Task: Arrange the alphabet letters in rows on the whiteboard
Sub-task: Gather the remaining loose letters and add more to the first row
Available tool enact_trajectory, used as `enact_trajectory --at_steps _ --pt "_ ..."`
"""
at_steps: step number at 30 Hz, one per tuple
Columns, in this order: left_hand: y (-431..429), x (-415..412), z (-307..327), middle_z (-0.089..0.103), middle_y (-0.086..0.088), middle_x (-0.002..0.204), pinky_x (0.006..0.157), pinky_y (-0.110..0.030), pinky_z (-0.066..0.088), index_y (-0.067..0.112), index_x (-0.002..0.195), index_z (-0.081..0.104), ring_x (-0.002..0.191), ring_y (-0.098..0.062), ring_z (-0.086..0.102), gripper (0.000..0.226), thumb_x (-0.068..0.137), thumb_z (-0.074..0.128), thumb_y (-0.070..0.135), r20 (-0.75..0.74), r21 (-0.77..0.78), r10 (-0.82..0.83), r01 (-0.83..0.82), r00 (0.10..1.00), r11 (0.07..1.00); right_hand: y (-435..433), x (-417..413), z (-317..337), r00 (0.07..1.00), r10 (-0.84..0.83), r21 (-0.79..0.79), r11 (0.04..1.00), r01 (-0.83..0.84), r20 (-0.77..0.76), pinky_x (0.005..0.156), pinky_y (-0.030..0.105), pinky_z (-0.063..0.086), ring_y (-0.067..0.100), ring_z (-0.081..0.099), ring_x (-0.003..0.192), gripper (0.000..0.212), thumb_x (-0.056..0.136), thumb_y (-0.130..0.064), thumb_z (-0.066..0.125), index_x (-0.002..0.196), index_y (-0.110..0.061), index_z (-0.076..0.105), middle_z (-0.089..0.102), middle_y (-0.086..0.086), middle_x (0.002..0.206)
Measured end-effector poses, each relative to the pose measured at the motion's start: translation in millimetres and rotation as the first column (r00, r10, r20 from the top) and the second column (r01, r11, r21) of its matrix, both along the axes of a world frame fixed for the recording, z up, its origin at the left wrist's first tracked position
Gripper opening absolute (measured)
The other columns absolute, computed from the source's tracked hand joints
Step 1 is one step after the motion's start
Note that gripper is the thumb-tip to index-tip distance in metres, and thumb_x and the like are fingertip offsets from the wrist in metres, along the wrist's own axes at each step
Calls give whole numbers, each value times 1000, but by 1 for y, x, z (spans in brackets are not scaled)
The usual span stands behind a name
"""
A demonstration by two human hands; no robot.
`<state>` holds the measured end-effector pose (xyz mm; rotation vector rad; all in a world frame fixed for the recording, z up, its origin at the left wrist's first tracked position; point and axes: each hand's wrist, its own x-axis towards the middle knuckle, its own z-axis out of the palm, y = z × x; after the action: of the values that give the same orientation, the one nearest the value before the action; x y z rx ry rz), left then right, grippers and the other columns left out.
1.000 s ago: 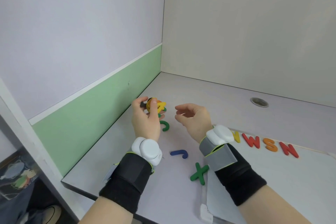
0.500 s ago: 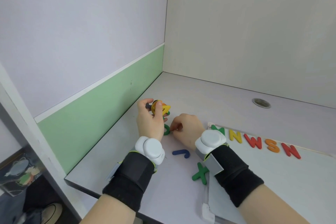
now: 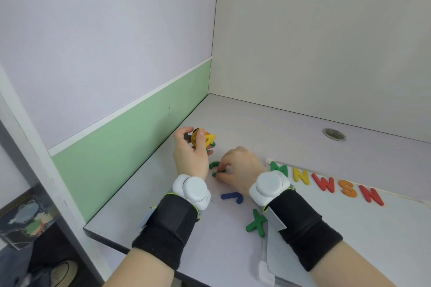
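Alphabet letters (image 3: pixel 325 184) in three spots around the middle of the frame: a row of five along the upper edge of the whiteboard (image 3: pixel 349 235) at lower right, namely green M (image 3: pixel 278 169), yellow N (image 3: pixel 302 176), red W (image 3: pixel 326 184), orange S (image 3: pixel 348 190) and red N (image 3: pixel 370 196); a bunch (image 3: pixel 203 139) of yellow, orange and green ones clutched in the left hand (image 3: pixel 190 156) above the desk (image 3: pixel 256 123), left of centre; and three loose on the desk, green C (image 3: pixel 215 168), blue J (image 3: pixel 232 197) and green X (image 3: pixel 256 222), the last just beside the whiteboard's left edge. At centre, right hand (image 3: pixel 240 168) down at desk level, thumb and fingertips curled in and pinching the green C; lifted or not, cannot tell. Thumb and fingers of the left hand wrapped round the bunch, raised off the surface. Judging by thickness and matt look, likely foam or plastic pieces: light, stiff enough to keep shape, not fragile. Flat on a smooth desk, so awkward to get under; best taken by the outer edges of a stroke, thumb on one side, fingertip on the other. For the C, across the curved back; for the J, along the straight stem; for the X, across two arms near the crossing. Possible trouble: one piece slipping out of the full left hand.
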<state>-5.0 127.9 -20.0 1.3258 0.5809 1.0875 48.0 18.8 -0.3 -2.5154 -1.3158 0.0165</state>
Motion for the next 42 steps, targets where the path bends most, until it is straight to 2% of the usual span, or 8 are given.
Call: enact_trajectory --at_steps 7,14,20,23,28,31,36,42 --pt "-6 -1 -3 61 -6 91 56 -27 59 16 105 53 69 -17 68 12 95 56 21 -142 8 -214 217 966 976 -20 6 23 984 -178 460 872 166 -17 71 22 39 11 55 82 13 80 -27 67 86 -15 70 57 -4 97" --pt "-12 -2 2 68 -13 100 65 -40 62 17 97 60 90 -31 69 18 98 46 28 -126 -101 -363 352 923 931 -13 -5 21 990 -138 410 904 125 4 69 23 39 16 54 86 14 79 -24 67 86 -12 67 56 0 97" --pt "-13 -3 0 65 -13 100 61 -30 60 21 100 58 86 -24 68 12 89 63 20 -186 -10 -386 391 904 920 -23 -8 21 993 -116 393 912 114 -18 72 31 47 14 55 87 16 77 -26 66 88 -16 62 57 -6 93" --pt "-13 -3 1 61 -10 97 59 -32 60 16 106 57 72 -14 68 14 92 58 15 -171 -32 -377 378 910 925 -34 -7 26 991 -109 365 922 129 -75 74 31 49 12 56 88 24 77 -31 66 97 -20 58 60 -9 98" --pt "-13 -4 8 56 -11 89 60 -39 61 16 99 57 70 -30 68 21 93 38 8 -172 -114 -405 391 898 913 -54 -6 30 994 -68 113 991 78 -89 81 27 46 13 57 91 19 80 -29 62 98 -23 63 66 -3 103" --pt "-12 -5 12 56 -10 83 51 -32 55 18 88 56 65 -27 66 26 90 32 7 -193 -143 -379 356 905 923 -66 -11 29 991 -52 72 995 61 -120 77 23 43 11 57 88 20 80 -31 61 98 -22 64 67 -3 102" --pt "-10 -8 4 58 0 63 39 -22 42 19 81 56 57 -19 65 14 87 60 30 -305 -20 -257 263 917 964 -83 -23 33 983 -72 0 997 73 -166 75 29 49 11 54 82 39 70 -53 68 95 -23 65 55 -11 84" --pt "-20 -23 8 57 0 64 45 -25 42 21 72 59 45 -14 56 15 81 70 17 -490 183 -267 396 830 900 -104 -41 32 985 -103 -143 986 83 -140 75 31 49 17 53 89 46 64 -54 72 93 -19 69 55 -3 91"
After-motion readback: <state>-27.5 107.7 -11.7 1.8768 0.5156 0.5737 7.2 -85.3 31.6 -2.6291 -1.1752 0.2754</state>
